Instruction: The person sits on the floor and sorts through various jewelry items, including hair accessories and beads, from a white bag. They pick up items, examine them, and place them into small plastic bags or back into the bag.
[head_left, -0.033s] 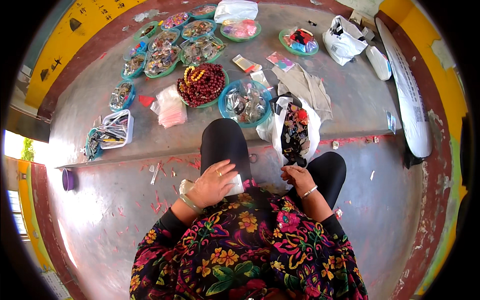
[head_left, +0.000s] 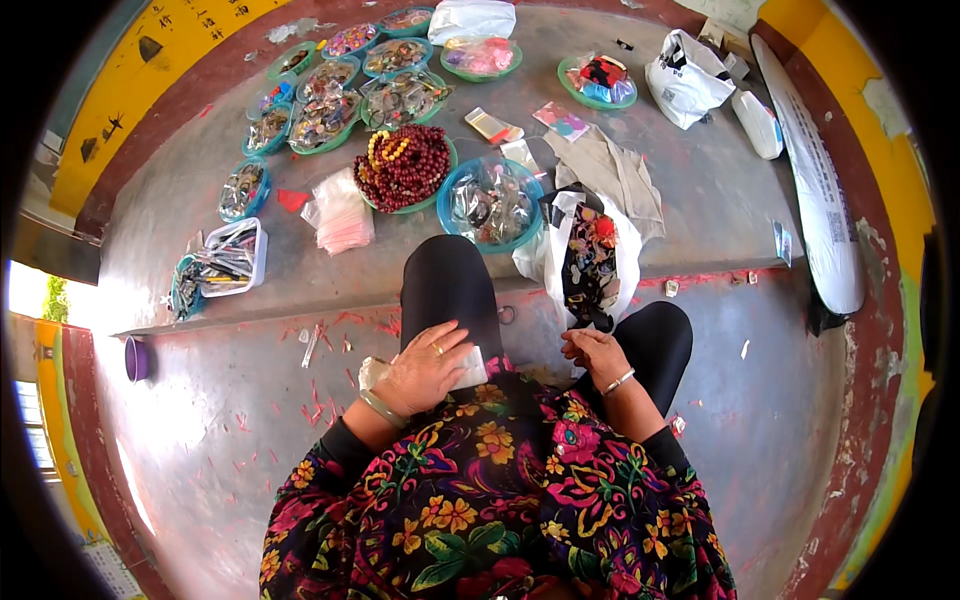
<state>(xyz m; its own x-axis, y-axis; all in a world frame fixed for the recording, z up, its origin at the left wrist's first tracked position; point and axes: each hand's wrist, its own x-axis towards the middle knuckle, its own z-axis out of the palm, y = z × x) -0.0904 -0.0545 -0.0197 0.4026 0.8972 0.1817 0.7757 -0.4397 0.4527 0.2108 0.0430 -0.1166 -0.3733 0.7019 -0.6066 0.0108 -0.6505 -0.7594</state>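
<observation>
My left hand [head_left: 428, 370] lies flat on my left thigh, fingers stretched out and a ring on one of them. A small white flat rectangular thing [head_left: 472, 369] shows from under its fingers. My right hand [head_left: 599, 359] rests by my right knee with its fingers curled together; whatever is in them, if anything, is hidden. Just beyond it stands an open white plastic bag [head_left: 627, 262], full of dark, colourful small trinkets [head_left: 588, 262] and one red piece. Left of the bag, a blue basin [head_left: 446, 213] holds clear plastic packets.
A raised grey ledge [head_left: 720, 235] runs across in front. On it lie bead strings [head_left: 405, 175], a stack of clear pouches [head_left: 345, 225], a white basket of pens [head_left: 262, 255], several filled basins, a beige cloth [head_left: 612, 175] and a white bag [head_left: 688, 85]. A purple bucket [head_left: 136, 359] stands at left.
</observation>
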